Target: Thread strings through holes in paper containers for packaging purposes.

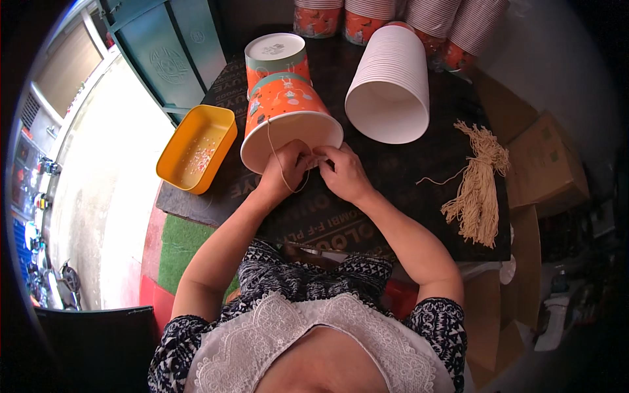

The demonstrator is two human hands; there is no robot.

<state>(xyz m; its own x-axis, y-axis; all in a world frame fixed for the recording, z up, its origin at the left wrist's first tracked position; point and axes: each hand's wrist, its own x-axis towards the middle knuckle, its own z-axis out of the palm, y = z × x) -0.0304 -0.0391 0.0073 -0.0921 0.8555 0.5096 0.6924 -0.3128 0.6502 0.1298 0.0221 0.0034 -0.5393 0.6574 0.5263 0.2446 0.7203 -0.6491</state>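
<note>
An orange printed paper bucket [288, 98] lies on its side, its white mouth toward me. A thin beige string [270, 139] hangs from its side across the mouth and loops below my left hand. My left hand [286, 167] is closed at the lower rim, its fingertips partly hidden, with the string running by it. My right hand [344, 171] pinches the rim beside it, thumb below and fingers above. The two hands' fingertips nearly meet. Behind this bucket stands another orange bucket [276, 47], upside down with its white base up.
A nested stack of white-mouthed buckets [388, 85] lies to the right. A bundle of beige strings [481, 187] rests at the table's right. A yellow tray [219, 154] holds small bits at left. More stacked buckets [318, 19] line the back; cardboard boxes [547, 164] stand beyond the right edge.
</note>
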